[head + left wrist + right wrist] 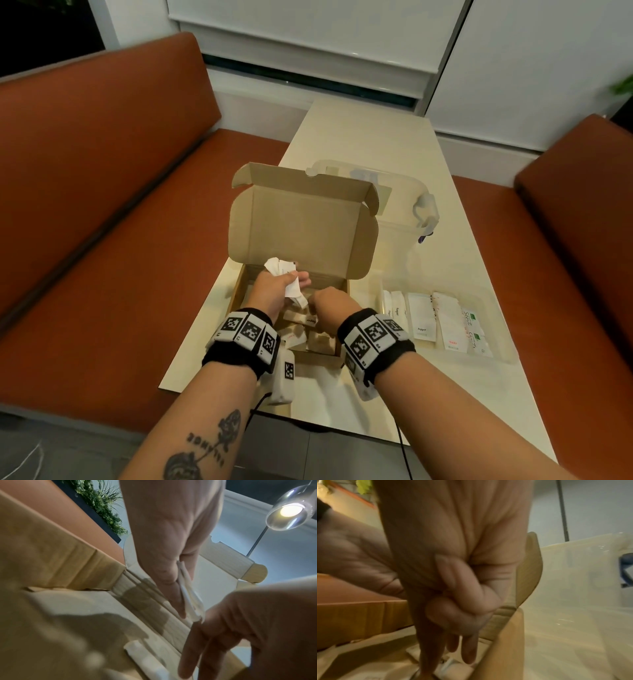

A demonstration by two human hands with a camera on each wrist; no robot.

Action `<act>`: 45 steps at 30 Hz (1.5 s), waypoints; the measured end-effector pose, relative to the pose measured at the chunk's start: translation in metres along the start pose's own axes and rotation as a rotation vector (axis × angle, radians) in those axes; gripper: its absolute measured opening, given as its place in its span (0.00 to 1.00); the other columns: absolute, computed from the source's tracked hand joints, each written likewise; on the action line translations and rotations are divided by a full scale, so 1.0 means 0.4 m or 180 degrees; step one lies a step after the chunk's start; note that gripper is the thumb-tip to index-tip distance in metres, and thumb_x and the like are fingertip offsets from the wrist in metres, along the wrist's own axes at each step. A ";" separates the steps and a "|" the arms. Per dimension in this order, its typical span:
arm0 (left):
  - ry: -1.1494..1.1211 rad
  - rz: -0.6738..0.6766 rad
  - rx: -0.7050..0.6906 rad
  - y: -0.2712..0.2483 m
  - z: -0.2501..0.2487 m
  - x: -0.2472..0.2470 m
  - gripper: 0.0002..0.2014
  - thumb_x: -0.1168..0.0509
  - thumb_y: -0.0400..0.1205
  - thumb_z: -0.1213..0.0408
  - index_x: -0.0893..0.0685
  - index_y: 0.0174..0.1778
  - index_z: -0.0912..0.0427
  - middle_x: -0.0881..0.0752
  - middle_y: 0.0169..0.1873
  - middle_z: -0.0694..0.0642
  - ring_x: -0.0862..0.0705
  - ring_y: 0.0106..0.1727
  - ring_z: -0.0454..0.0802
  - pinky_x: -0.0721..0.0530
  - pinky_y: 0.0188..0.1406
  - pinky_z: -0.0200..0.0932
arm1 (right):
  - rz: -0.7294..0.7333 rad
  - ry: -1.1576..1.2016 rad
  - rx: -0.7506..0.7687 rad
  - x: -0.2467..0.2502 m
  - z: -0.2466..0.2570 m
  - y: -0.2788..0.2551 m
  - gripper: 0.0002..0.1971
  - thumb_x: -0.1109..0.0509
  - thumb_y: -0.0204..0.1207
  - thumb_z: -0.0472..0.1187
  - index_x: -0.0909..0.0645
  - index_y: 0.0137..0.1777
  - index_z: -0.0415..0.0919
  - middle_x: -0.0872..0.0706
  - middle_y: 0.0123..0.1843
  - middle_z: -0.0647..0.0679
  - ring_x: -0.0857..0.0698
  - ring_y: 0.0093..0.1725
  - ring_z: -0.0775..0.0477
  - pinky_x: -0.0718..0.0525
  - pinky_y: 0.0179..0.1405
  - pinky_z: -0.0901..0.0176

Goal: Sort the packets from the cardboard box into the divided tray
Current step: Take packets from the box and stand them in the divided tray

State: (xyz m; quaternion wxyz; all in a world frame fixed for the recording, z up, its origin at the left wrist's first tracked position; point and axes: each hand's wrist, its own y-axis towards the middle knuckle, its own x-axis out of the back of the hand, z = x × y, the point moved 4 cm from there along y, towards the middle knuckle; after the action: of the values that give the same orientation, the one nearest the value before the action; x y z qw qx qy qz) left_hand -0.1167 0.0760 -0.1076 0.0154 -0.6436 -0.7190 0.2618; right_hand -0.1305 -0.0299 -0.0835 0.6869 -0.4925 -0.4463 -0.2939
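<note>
Left hand [274, 287], centre of head view, grips bunch of white packets [291, 284] above cardboard box [246, 281], likely gathering several for one trip. Right hand [329, 305] reaches down into box, fingers partly curled over loose packets [301, 337]; cannot tell whether anything pinched. Box lid stands open at rear. Divided tray [500, 356], lower right of frame, already holds sorted rows, just beside box for short transfer.

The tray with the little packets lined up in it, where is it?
In the head view the divided tray sits on the table, to the right of the cardboard box and the right hand.
</note>
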 end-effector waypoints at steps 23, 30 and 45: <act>-0.0414 -0.0407 0.0007 -0.021 -0.026 0.023 0.16 0.48 0.88 0.73 0.28 0.70 0.73 0.17 0.55 0.73 0.16 0.45 0.58 0.19 0.41 0.50 | -0.0691 0.1598 -0.0629 0.117 -0.049 -0.007 0.07 0.24 0.71 0.36 0.16 0.46 0.36 0.13 0.41 0.44 0.16 0.40 0.48 0.15 0.46 0.55; -0.0484 -0.0226 0.0094 -0.026 -0.020 0.003 0.09 0.37 0.84 0.67 0.19 0.55 0.70 0.13 0.51 0.67 0.13 0.44 0.57 0.14 0.45 0.55 | -0.0580 0.2086 -0.0435 0.113 -0.002 0.011 0.07 0.23 0.70 0.36 0.20 0.40 0.39 0.19 0.33 0.53 0.19 0.38 0.50 0.18 0.44 0.57; -0.0326 -0.0277 -0.0096 -0.009 -0.006 0.064 0.10 0.40 0.80 0.83 0.22 0.46 0.62 0.14 0.40 0.62 0.13 0.40 0.52 0.15 0.45 0.46 | 0.0506 0.0202 -0.1097 0.033 0.009 0.053 0.19 0.34 0.80 0.40 0.24 0.69 0.34 0.22 0.70 0.39 0.22 0.69 0.39 0.16 0.50 0.70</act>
State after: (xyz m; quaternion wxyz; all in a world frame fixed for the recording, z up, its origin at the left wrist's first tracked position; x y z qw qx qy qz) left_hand -0.1235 0.1009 -0.1120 -0.0198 -0.5977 -0.7500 0.2826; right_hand -0.1080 -0.0189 -0.0801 0.6271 -0.6271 -0.3272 -0.3262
